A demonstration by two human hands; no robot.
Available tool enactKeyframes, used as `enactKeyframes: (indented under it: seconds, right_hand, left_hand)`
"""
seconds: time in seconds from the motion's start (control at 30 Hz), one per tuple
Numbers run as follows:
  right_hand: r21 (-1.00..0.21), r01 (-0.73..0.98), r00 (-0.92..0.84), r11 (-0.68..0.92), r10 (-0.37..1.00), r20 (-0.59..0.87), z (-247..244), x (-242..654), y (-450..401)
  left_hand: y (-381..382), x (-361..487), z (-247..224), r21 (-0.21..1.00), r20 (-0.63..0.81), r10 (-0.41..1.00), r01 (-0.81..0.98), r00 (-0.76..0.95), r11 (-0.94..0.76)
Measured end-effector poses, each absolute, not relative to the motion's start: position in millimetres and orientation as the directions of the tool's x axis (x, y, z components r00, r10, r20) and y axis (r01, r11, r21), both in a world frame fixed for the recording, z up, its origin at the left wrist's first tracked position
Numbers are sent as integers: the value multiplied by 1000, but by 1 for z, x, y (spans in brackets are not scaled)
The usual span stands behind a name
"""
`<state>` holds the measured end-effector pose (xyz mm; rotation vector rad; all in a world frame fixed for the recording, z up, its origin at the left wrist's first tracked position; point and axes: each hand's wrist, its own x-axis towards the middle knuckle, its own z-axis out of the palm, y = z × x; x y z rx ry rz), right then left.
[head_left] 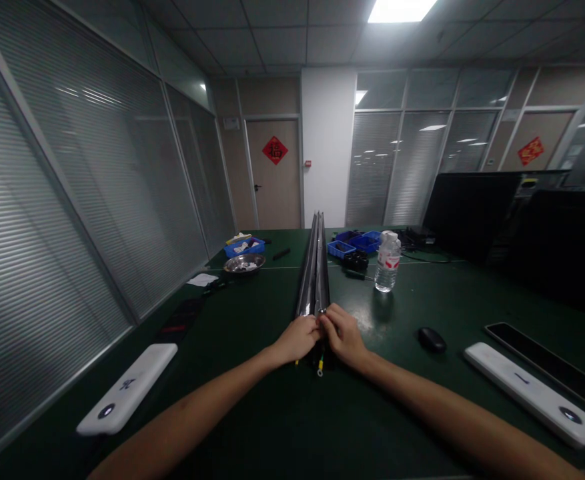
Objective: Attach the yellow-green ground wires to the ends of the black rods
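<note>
1. Green table (252, 407): carries all items; its right side is partly hidden behind dark monitors (472, 210).
2. Long bars (314, 267): two, parallel, dark and glossy, running from mid-table to the far edge.
3. Left hand (297, 339): grip closed on the near end of the long bars.
4. Right hand (343, 333): grip closed at the same end, touching the left hand. Fingers cover the exact contact points; any small part between them cannot be identified.
5. Ring terminal (320, 368): yellow-sleeved, protrudes below the hands; its wire is mostly hidden.
6. Toward the far left corner: metal bowl (230, 265) and blue basket (252, 249); contents too small to identify.
7. Right of the long bars: blue trays (341, 250), dark clutter, upright bottle (387, 263).
8. Toward the right edge: mouse (431, 339), white device (527, 390), black slab (547, 360).
9. Both forearms: cut off by the frame.
</note>
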<state>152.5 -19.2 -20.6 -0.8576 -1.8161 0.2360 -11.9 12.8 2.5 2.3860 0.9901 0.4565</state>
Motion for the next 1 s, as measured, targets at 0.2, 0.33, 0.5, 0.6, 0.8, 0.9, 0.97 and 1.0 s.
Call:
enactKeyframes:
  seconds: [0.2, 0.33, 0.5, 0.6, 0.8, 0.9, 0.97, 1.0]
  right_hand:
    - [-545, 454, -166, 705, 668, 726, -18, 152, -20]
    - [-576, 379, -176, 724, 668, 723, -21, 155, -12]
    - [-610, 322, -196, 724, 682, 705, -21, 157, -10]
    - [-585, 355, -181, 729, 667, 723, -19, 155, -15]
    - [-551, 430, -153, 715, 660, 736, -17, 151, -22]
    - [-551, 434, -157, 713, 662, 733, -16, 151, -23]
    - [-554, 432, -150, 712, 662, 735, -16, 151, -23]
    - [-555, 431, -144, 712, 661, 736, -16, 151, -23]
  left_hand:
    - [14, -12, 4, 614, 96, 727, 535, 679, -580]
    - [10, -9, 6, 558, 82, 748, 591, 659, -582]
    - [6, -9, 9, 522, 92, 760, 619, 643, -587]
    - [7, -10, 9, 558, 70, 767, 612, 638, -560]
    - [12, -10, 7, 631, 55, 753, 561, 656, -535]
    - [14, -10, 6, 656, 64, 745, 535, 664, -533]
    - [13, -11, 5, 669, 64, 744, 525, 665, -526]
    - [13, -11, 5, 676, 66, 743, 518, 666, -524]
